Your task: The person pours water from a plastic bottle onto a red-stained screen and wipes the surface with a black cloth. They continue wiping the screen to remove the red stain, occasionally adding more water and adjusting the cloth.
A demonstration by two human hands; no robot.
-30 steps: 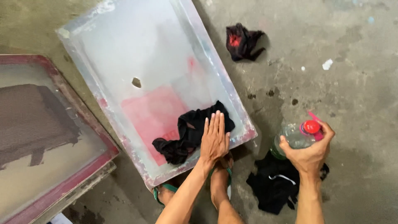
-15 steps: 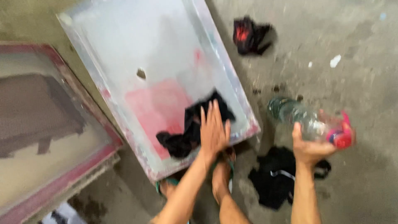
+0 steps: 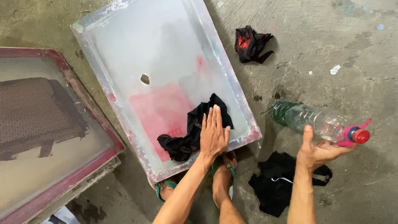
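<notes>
Two hands, one rag, one bottle

We see the black rag lying on the pale mesh of the silver-framed screen, bunched over a pink stain. Our left hand presses flat on it, fingers straight and released. Our right hand cradles a clear plastic bottle sideways, fingers loosely grasping beneath it, above another dark cloth on the concrete floor.

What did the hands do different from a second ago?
The right hand tipped the clear bottle from upright onto its side, red cap pointing right, and swung it out over the floor. The left hand stayed flat on the black rag on the pale screen frame. The other rags did not move.
</notes>
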